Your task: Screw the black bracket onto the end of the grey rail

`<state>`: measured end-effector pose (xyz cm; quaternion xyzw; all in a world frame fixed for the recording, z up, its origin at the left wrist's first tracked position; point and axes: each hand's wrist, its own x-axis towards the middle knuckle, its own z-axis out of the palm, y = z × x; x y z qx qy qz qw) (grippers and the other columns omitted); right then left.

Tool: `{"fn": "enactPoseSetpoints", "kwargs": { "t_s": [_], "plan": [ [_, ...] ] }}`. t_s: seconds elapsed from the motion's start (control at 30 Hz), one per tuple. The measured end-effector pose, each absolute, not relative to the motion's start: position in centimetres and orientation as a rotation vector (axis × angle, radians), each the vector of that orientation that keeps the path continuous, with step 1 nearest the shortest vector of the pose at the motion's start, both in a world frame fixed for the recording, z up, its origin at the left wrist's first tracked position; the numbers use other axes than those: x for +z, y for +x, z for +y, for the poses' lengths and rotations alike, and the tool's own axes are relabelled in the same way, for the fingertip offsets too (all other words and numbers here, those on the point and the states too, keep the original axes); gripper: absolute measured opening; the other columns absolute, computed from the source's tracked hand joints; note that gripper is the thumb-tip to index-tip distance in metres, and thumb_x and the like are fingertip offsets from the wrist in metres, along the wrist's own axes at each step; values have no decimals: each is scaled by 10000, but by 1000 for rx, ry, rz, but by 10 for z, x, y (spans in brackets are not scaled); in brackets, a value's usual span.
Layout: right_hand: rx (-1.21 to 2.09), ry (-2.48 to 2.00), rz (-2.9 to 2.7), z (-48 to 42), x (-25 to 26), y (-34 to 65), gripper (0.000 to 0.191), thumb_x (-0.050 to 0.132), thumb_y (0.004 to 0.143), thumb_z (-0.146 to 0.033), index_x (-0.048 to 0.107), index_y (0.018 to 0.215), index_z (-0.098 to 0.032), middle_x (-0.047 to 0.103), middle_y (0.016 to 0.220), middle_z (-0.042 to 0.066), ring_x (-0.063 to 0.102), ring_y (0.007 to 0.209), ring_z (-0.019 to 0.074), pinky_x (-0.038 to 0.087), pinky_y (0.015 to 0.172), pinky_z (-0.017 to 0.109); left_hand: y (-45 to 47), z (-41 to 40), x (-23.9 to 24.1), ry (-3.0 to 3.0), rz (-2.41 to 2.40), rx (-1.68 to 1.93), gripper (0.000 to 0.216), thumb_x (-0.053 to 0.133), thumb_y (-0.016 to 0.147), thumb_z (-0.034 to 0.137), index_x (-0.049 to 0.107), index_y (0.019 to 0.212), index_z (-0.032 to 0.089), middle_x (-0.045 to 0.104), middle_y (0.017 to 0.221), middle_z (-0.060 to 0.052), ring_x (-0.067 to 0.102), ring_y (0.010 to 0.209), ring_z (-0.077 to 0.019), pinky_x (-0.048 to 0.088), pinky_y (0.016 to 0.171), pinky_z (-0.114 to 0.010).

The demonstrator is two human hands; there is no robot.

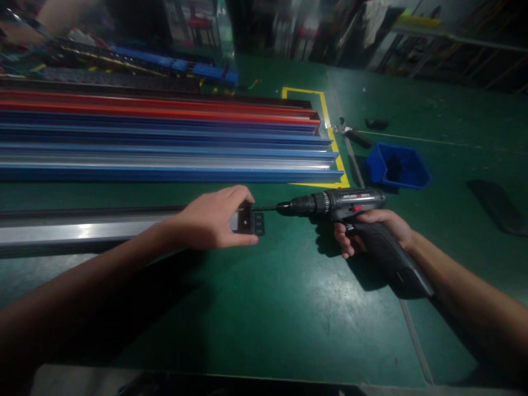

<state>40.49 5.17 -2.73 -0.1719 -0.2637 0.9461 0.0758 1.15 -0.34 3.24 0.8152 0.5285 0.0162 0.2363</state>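
A long silver and black metal profile (pixel 99 231) lies along the table, with a black slotted end piece (pixel 258 224) at its right end. My left hand (pixel 214 220) is closed around this end, thumb on the near side and fingers on the far side. In my right hand (pixel 371 228) is a black cordless drill (pixel 342 203), held by its grip and pointing left. Its long thin bit (pixel 266 208) reaches the end piece near my left fingertips; whether it sits in a screw I cannot tell.
Several blue profiles (pixel 173 175) and a red profile (pixel 165 107) lie beyond my left hand, ending near yellow tape (pixel 341 165). A blue bin (pixel 412 168) with dark contents stands behind the drill. At the far left, another person's arm (pixel 61 22) is beside wires and blue parts (pixel 177 63).
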Motion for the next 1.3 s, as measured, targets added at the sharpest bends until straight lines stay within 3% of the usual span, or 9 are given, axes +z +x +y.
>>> {"fn": "enactPoseSetpoints", "kwargs": {
  "t_s": [1.3],
  "plan": [
    [2864, -502, -746, 53, -27, 405, 427, 560, 961, -358, 644, 1227, -36, 721, 1106, 157, 729, 1043, 252, 512, 1052, 421, 13, -3, 31, 2249, 1459, 38, 674, 694, 778, 669, 554, 1239, 197, 667, 1221, -118, 654, 1042, -301, 490, 838, -382]
  ]
}}
